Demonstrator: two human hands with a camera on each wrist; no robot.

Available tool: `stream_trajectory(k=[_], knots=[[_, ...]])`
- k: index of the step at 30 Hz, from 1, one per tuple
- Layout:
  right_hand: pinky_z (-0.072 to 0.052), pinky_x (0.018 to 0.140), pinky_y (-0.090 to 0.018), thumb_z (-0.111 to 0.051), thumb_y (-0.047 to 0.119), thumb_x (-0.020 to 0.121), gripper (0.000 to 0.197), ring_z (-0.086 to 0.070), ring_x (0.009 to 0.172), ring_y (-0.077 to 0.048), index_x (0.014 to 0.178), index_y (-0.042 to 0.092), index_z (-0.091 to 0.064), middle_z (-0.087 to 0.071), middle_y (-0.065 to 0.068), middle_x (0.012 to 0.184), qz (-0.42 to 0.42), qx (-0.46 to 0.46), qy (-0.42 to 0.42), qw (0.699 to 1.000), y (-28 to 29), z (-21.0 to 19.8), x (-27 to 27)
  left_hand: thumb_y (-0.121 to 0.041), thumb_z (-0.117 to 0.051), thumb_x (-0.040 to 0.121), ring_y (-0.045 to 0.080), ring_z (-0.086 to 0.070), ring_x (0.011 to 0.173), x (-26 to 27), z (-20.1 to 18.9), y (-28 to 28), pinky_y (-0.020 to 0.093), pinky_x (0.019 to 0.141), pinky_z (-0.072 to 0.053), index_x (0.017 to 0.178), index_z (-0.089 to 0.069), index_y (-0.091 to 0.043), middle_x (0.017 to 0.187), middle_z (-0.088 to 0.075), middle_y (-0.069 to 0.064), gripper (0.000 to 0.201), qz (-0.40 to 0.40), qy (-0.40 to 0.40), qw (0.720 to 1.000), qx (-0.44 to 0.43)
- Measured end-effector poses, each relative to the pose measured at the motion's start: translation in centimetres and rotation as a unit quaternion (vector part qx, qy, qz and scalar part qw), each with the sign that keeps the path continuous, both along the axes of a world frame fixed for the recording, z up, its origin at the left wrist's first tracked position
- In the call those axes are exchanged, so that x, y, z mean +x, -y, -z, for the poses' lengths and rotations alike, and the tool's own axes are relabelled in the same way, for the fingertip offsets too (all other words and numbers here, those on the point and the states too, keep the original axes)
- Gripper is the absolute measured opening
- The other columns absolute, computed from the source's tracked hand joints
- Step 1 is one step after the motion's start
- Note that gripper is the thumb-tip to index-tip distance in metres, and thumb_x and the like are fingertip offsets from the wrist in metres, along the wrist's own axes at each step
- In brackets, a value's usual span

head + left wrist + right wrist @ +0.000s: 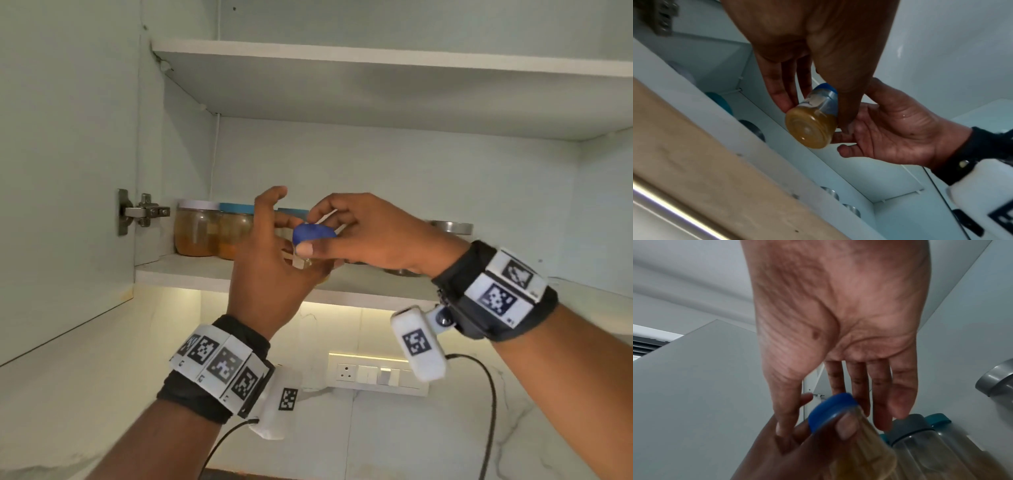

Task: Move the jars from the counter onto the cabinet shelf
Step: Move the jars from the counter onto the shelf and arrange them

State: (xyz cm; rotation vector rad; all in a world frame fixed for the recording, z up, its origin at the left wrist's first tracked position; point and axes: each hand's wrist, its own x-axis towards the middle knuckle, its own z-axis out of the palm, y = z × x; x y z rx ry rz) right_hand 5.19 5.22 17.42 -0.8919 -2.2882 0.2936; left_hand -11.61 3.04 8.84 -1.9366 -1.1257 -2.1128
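The left hand and right hand both pinch the small jar — probably mid-pass — so loose fingers could drop it before the shelf.

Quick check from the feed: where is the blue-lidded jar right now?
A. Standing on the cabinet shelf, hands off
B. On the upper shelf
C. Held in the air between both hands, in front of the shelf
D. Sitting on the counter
C: the blue-lidded jar is off any surface, its base bare, with the left hand and right hand both gripping it before the shelf.
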Motion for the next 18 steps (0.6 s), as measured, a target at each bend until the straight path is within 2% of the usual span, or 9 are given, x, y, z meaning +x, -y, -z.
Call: stream_trajectory(k=[4, 7, 10, 12, 13, 15, 16, 18], knots=[[-0.063, 0.079, -0.030, -0.095, 0.047, 0.075, 0.044, -0.071, 0.072, -0.003, 0.109, 0.034, -0.072, -0.080, 0.007, 0.098, 0.032, 0.025, -0.060, 0.997, 0.3, 0.9, 3.0, -0.035, -0.094, 0.068, 0.005, -0.069, 0.097, 4.0, -0.4, 0.2, 0.024, 0.080, -0.061, 0.145, -0.038, -0.029, 0.117, -0.065, -0.008, 0.096, -0.001, -0.023, 1.000, 0.017], [-0.067, 0.078, -0.034, -0.098, 0.042, 0.072, 0.045, -0.075, 0.073, -0.007, 0.108, 0.031, -0.074, -0.081, 0.005, 0.096, 0.052, 0.018, -0.074, 0.996, 0.3, 0.9, 5.8, -0.039, -0.093, 0.070, -0.001, -0.066, 0.096, 6.4, -0.2, -0.4, 0.014, 0.076, -0.057, 0.143, -0.039, -0.029, 0.118, -0.061, -0.014, 0.091, 0.008, -0.044, 0.999, 0.010], [-0.068, 0.081, -0.038, -0.098, 0.042, 0.070, 0.046, -0.078, 0.077, -0.010, 0.108, 0.031, -0.075, -0.082, 0.004, 0.095, 0.081, 0.022, -0.103, 0.991, 0.1, 0.5, 9.3, -0.044, -0.090, 0.072, -0.006, -0.060, 0.099, 8.4, 0.1, -1.2, 0.008, 0.073, -0.051, 0.134, -0.047, -0.032, 0.117, -0.059, -0.018, 0.076, 0.017, -0.125, 0.991, -0.039], [-0.069, 0.078, -0.041, -0.098, 0.042, 0.070, 0.047, -0.080, 0.083, -0.016, 0.108, 0.028, -0.075, -0.082, 0.001, 0.096, 0.106, 0.023, -0.133, 0.985, -0.3, -0.3, 12.2, -0.045, -0.087, 0.074, -0.004, -0.061, 0.096, 9.6, 0.4, -1.8, 0.011, 0.073, -0.050, 0.122, -0.058, -0.034, 0.111, -0.063, -0.019, 0.057, 0.018, -0.186, 0.978, -0.096], [-0.069, 0.076, -0.040, -0.098, 0.041, 0.071, 0.047, -0.081, 0.085, -0.019, 0.109, 0.025, -0.075, -0.082, -0.001, 0.097, 0.119, 0.023, -0.145, 0.982, -0.7, -0.8, 13.9, -0.046, -0.086, 0.076, -0.002, -0.062, 0.095, 10.3, 0.6, -2.1, 0.017, 0.076, -0.053, 0.116, -0.063, -0.034, 0.109, -0.066, -0.019, 0.048, 0.016, -0.198, 0.973, -0.115], [-0.069, 0.073, -0.035, -0.096, 0.039, 0.073, 0.047, -0.081, 0.090, -0.021, 0.110, 0.021, -0.075, -0.081, -0.005, 0.100, 0.149, 0.027, -0.173, 0.973, -1.8, -1.9, 17.1, -0.047, -0.082, 0.080, 0.000, -0.064, 0.094, 11.2, 0.7, -2.5, 0.026, 0.083, -0.056, 0.109, -0.072, -0.033, 0.110, -0.070, -0.018, 0.034, -0.018, -0.223, 0.966, -0.132], [-0.068, 0.072, -0.033, -0.096, 0.039, 0.074, 0.047, -0.080, 0.091, -0.021, 0.111, 0.020, -0.074, -0.081, -0.006, 0.102, 0.169, 0.026, -0.186, 0.968, -2.4, -2.4, 19.0, -0.048, -0.079, 0.083, 0.000, -0.063, 0.093, 11.9, 0.7, -2.7, 0.026, 0.083, -0.054, 0.107, -0.074, -0.033, 0.110, -0.070, -0.018, 0.029, -0.038, -0.247, 0.958, -0.139], [-0.068, 0.071, -0.031, -0.095, 0.038, 0.076, 0.049, -0.077, 0.092, -0.020, 0.114, 0.017, -0.073, -0.078, -0.009, 0.106, 0.219, 0.019, -0.188, 0.957, -4.5, -3.2, 22.8, -0.047, -0.074, 0.088, -0.002, -0.060, 0.088, 12.8, 0.7, -3.2, 0.019, 0.075, -0.046, 0.102, -0.076, -0.034, 0.106, -0.071, -0.019, 0.019, -0.068, -0.288, 0.943, -0.150]])
